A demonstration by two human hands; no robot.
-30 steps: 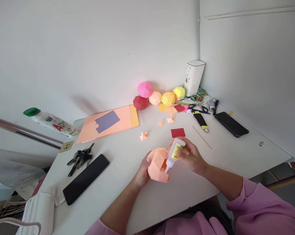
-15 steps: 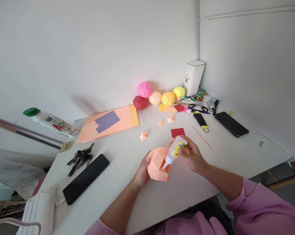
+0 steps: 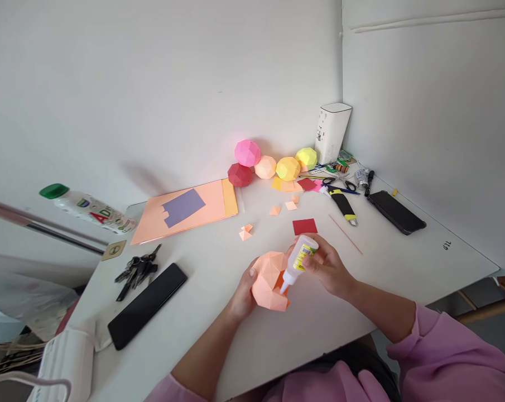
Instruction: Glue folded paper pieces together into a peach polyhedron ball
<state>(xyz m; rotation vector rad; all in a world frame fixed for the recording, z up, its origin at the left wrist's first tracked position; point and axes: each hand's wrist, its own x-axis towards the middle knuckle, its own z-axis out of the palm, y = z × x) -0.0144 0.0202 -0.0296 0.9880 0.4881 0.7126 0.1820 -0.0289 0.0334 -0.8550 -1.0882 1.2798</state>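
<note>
My left hand (image 3: pixel 243 296) is closed on the left side of a peach faceted paper ball (image 3: pixel 269 282), which has an opening on its right side. In my right hand (image 3: pixel 330 268) is a clear glue bottle (image 3: pixel 302 255) with a yellow label, tilted nozzle down. The nozzle tip is at the edge of the ball's opening. Small folded peach pieces (image 3: pixel 246 233) lie beyond the ball, and a dark red paper (image 3: pixel 304 226) lies just beyond my right hand.
Finished balls, one of them pink (image 3: pixel 248 153), stand along the wall. Peach sheets (image 3: pixel 152 218), keys (image 3: pixel 138 271) and a black phone (image 3: pixel 147 306) are on the left. A box cutter (image 3: pixel 342 205), scissors (image 3: pixel 340 181) and another phone (image 3: pixel 397 212) lie on the right.
The glue bottle has moved slightly down and left, its nozzle tip shifting lower along the opening's edge. My left hand and the ball have stayed nearly still.
</note>
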